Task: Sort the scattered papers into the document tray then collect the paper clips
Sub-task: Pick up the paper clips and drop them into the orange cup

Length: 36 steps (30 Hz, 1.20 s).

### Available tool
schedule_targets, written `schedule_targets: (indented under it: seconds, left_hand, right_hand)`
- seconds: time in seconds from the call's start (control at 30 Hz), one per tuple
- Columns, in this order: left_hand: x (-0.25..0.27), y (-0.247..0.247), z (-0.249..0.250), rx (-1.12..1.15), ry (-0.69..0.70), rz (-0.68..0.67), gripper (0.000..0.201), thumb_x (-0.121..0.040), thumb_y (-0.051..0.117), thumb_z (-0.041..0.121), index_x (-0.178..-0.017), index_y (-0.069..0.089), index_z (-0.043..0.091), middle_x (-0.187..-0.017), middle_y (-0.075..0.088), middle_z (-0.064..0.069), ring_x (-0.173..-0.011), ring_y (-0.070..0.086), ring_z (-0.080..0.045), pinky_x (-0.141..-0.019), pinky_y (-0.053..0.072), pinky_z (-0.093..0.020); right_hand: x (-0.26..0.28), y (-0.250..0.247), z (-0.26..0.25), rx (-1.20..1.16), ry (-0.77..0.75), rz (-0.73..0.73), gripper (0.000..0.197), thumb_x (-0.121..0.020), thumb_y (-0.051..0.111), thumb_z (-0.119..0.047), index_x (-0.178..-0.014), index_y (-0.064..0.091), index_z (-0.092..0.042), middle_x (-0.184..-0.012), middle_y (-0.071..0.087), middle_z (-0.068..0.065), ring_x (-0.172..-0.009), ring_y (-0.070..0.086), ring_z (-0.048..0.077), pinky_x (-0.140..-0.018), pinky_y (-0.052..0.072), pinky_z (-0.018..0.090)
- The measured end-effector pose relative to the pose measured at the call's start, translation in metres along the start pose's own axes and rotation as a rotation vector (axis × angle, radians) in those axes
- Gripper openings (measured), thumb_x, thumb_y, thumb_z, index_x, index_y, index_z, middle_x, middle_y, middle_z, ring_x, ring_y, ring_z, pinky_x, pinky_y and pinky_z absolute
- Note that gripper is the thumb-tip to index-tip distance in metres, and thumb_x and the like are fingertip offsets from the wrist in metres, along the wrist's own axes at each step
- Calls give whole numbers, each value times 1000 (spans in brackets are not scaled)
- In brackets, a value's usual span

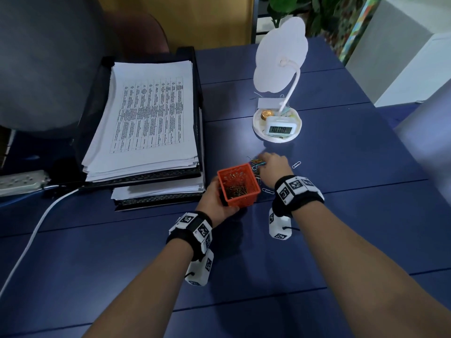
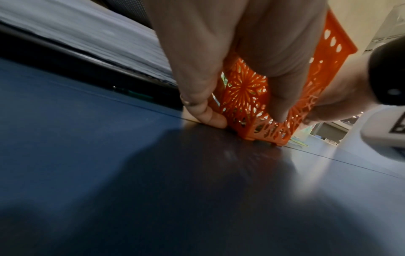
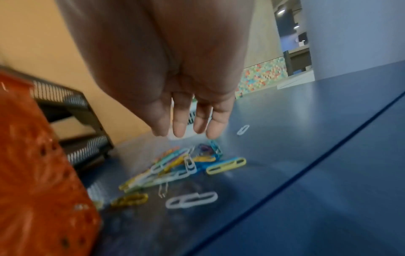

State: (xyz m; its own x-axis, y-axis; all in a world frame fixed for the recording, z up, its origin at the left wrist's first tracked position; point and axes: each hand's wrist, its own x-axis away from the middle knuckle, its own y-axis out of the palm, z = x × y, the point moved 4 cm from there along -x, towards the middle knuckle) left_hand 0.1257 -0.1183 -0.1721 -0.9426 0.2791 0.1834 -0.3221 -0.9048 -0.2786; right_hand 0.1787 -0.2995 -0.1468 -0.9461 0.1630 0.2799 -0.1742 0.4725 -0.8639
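An orange perforated basket [image 1: 238,185] stands on the blue table with several paper clips inside. My left hand [image 1: 216,203] grips its near side, fingers [image 2: 197,97] and thumb curled round the walls of the basket [image 2: 247,97]. A heap of coloured paper clips [image 3: 181,164] lies just right of the basket [image 3: 39,173]. My right hand [image 3: 188,121] hovers over the heap with straight fingers, holding nothing; in the head view the right hand [image 1: 273,167] is above the paper clips [image 1: 257,164]. Printed papers [image 1: 148,118] lie stacked in the black mesh document tray [image 1: 197,76].
Single white clips lie apart: one clip [image 1: 296,164] right of the hand, another clip [image 1: 267,191] near the wrist. A white desk lamp [image 1: 280,57] rises from a dish [image 1: 258,132] holding a clock behind the heap. A power strip [image 1: 22,181] and cable [image 1: 36,230] lie at the left.
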Motion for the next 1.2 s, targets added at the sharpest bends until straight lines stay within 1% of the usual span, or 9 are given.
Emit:
schedule_targets:
  seconds: [0.1,0.17,0.33,0.47,0.67,0.83,0.9,1.03,1.2]
  left_hand:
    - [-1,0,-1,2,14,-2,69,-66,76,-9,-117,39,19,-103,59,11,-86,58,15,-78,44,-5]
    - [-1,0,-1,0,9,-1,68,-66,76,-9,-116,40,19,-103,59,10,-88,58,11,-78,45,-6]
    - [1,-1,3,5,22,-13,65,-67,75,-11,-115,40,16,-101,58,11,-88,56,10,-76,43,-3]
    - [2,-1,6,-4,35,-17,66,-67,77,-8,-115,39,16,-101,57,13,-88,55,13,-76,43,-3]
    - [1,0,7,-11,22,-23,66,-68,75,-10,-116,38,17,-100,57,12,-88,54,11,-74,42,-1]
    - [-1,0,2,2,-3,-20,70,-68,73,-13,-118,37,20,-102,57,11,-91,58,0,-76,44,-3]
    - [-1,2,2,-1,6,-14,70,-67,73,-13,-116,37,21,-101,58,10,-88,59,6,-76,44,-5]
    - [1,2,8,0,29,8,70,-67,73,-15,-119,39,14,-97,56,11,-77,57,18,-72,43,-2]
    - [8,-2,8,3,2,12,71,-67,73,-14,-126,39,8,-103,58,3,-84,56,4,-71,43,-1]
  right_hand:
    - [-4,12,-6,174,-89,-128,50,-93,53,-27,-140,38,-38,-150,33,-2,-137,25,32,-104,30,57]
    - [-6,13,-5,235,-109,-147,48,-92,58,-25,-135,44,-41,-146,36,-3,-132,29,33,-102,32,55]
    - [-9,9,2,184,-83,-74,41,-89,51,-3,-122,62,-25,-124,51,11,-118,44,36,-96,43,40]
    - [-4,2,6,165,5,-106,34,-86,54,-1,-117,65,-11,-121,57,17,-114,55,35,-92,48,36]
    - [11,-22,11,-72,45,72,15,-81,63,-7,-87,75,-13,-98,71,7,-96,64,25,-86,52,31]
    - [35,-64,-19,-267,-79,156,14,-79,66,-6,-86,76,-11,-80,70,3,-76,59,9,-63,43,9]
    - [44,-72,-36,-317,-157,131,13,-78,67,-5,-87,75,-9,-78,68,3,-73,57,9,-56,41,7]
    - [57,-58,-60,-191,-288,-23,11,-76,77,-16,-86,75,-12,-88,71,3,-74,59,10,-71,50,22]
    - [60,-51,-50,-312,-226,-75,14,-79,74,-17,-93,75,-19,-84,67,-6,-77,60,7,-71,45,17]
